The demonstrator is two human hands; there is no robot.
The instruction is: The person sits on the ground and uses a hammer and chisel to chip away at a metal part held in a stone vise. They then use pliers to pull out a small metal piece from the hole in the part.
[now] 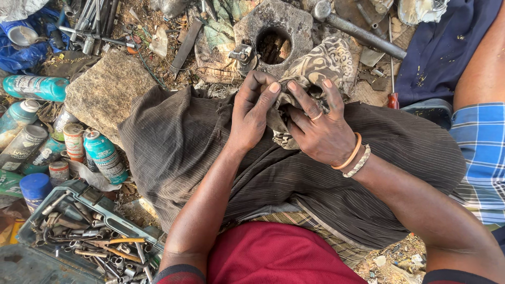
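My left hand (254, 111) and my right hand (319, 128) meet over my knee and both grip a dirty patterned rag (317, 64). The fingers of both hands press into the rag's bunched lower part. Something small and dark sits inside the folds, too hidden to tell what it is. The rag's loose end drapes up toward a stone block with a round hole (274, 32). My right wrist carries an orange bangle and a pale bracelet. My lap is covered by dark striped cloth (179, 142).
Several spray cans (103, 153) stand at the left beside a flat stone (102, 90). A tray of sockets and bits (84, 231) lies at lower left. A long metal bar (363, 32) and a red-handled screwdriver (392, 94) lie beyond. Another person's arm and checked cloth (481, 152) are at right.
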